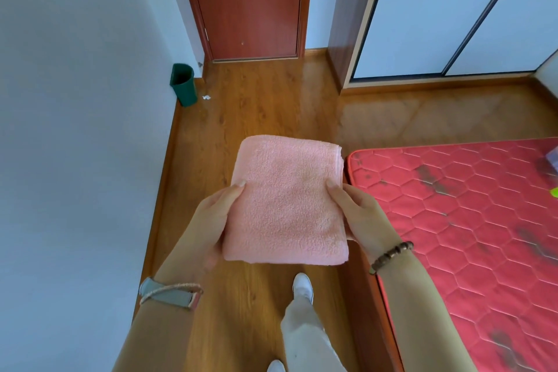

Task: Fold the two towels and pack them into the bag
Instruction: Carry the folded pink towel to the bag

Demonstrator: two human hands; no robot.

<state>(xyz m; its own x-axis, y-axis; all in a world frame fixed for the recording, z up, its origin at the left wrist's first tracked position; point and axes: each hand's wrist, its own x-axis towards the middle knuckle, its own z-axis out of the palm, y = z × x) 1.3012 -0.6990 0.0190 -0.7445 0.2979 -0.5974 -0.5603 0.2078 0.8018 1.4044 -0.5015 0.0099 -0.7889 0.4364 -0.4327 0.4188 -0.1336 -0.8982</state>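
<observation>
Grips folded pink towel (287, 205) at both sides with left hand (211, 220) and right hand (362, 219), risking unfolding on any slackened pinch.

L hand (211, 220) & R hand (359, 217) fingers under towel (287, 205); blurry purple obj (552, 157) at rt edge, off-frame.

Arms extended forward; left grip (211, 220) and right grip (359, 217) pinch opposite edges of the pink towel (287, 205), thumbs on top.
</observation>
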